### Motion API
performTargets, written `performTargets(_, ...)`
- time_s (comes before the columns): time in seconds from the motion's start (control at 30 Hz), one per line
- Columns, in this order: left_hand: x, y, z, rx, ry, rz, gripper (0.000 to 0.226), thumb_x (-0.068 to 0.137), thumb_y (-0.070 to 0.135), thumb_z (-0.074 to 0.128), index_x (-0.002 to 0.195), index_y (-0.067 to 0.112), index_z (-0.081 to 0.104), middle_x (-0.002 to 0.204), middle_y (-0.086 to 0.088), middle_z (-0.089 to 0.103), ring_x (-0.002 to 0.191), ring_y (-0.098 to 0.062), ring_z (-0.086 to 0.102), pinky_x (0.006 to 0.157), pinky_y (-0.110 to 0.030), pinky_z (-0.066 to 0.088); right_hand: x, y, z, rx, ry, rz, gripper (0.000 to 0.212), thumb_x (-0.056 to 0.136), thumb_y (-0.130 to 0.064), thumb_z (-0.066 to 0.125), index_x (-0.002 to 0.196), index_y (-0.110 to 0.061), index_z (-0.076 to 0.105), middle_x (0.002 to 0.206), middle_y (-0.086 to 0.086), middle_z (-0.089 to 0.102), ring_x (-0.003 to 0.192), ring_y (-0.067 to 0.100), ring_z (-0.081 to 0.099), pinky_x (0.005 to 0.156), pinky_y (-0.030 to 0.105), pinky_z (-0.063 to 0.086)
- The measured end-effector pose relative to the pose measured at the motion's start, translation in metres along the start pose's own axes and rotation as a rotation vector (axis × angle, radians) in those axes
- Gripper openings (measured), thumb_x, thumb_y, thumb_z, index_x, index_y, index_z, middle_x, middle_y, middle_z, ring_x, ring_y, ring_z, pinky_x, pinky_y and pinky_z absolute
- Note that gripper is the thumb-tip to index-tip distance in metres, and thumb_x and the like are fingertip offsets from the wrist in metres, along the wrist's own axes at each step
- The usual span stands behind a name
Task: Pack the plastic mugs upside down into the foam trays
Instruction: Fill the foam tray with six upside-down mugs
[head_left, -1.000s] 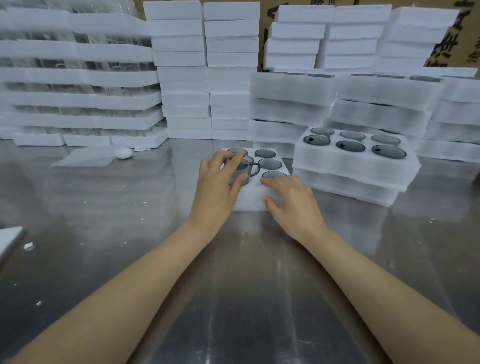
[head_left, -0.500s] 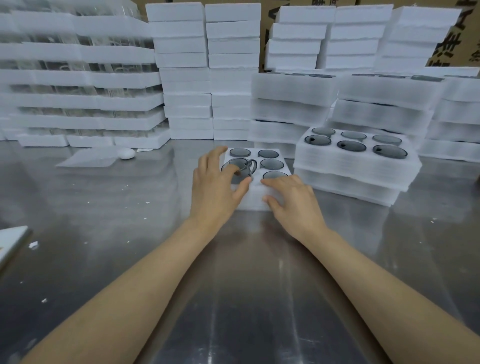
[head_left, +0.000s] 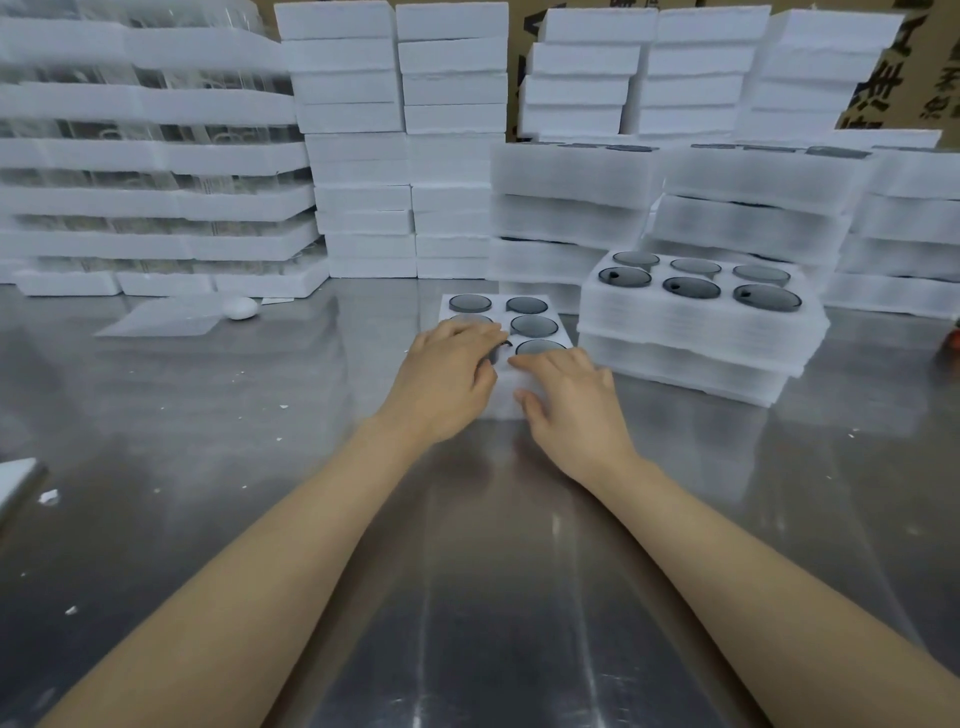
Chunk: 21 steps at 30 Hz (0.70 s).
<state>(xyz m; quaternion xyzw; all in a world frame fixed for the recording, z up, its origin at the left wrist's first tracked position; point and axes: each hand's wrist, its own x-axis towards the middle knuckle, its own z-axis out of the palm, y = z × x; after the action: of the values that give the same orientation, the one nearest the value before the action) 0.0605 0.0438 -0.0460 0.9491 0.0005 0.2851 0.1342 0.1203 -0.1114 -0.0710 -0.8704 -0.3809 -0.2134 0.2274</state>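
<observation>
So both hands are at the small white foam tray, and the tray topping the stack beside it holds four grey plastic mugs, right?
Not four: the head view shows six grey plastic mugs in that top white foam tray. Left hand and right hand are at the small white foam tray.

- Steel table (head_left: 249, 467): near and left surface lay open, bearing only scattered white crumbs (head_left: 49, 498).
- Foam tray (head_left: 497, 307): near half covered by left hand (head_left: 447, 379) and right hand (head_left: 571, 400).
- Stack of filled trays (head_left: 691, 338): just beside the tray, closing its right side.
- Foam stacks (head_left: 363, 208): walled the table's far edge.
</observation>
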Motion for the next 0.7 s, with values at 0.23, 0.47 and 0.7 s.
performTargets(0.23, -0.004, 0.001, 0.006, 0.085, -0.096, -0.049, 0.047, 0.096, 0.042, 0.039, 0.138, 0.021, 0.048, 0.149, 0.005, 0.043, 0.140, -0.013, 0.034, 0.116, -0.039, 0.017, -0.004, -0.006, -0.002, 0.019, 0.007, 0.008, 0.040, 0.092, -0.018, 0.052, 0.131, -0.022, 0.052, 0.129, -0.006, 0.052, 0.127, 0.017, 0.036, 0.096, 0.036, 0.028)
performTargets(0.47, -0.029, -0.015, 0.009, -0.102, -0.024, -0.131, 0.067, 0.097, 0.038, 0.051, 0.152, 0.014, 0.021, 0.162, 0.000, 0.008, 0.148, -0.014, 0.008, 0.116, -0.027, 0.014, -0.006, -0.002, 0.000, -0.106, 0.008, -0.021, 0.065, 0.077, 0.001, 0.050, 0.137, -0.021, 0.047, 0.130, -0.001, 0.049, 0.126, 0.020, 0.038, 0.105, 0.032, 0.025)
performTargets(0.7, -0.011, -0.022, 0.020, 0.027, -0.026, -0.294, 0.062, 0.095, 0.051, 0.046, 0.149, 0.029, 0.025, 0.161, 0.005, 0.015, 0.141, -0.015, 0.032, 0.100, -0.036, 0.039, 0.012, 0.011, 0.017, -0.064, 0.001, 0.050, 0.071, 0.074, 0.007, 0.044, 0.137, -0.024, 0.045, 0.132, -0.003, 0.044, 0.127, 0.019, 0.036, 0.080, 0.033, 0.043)
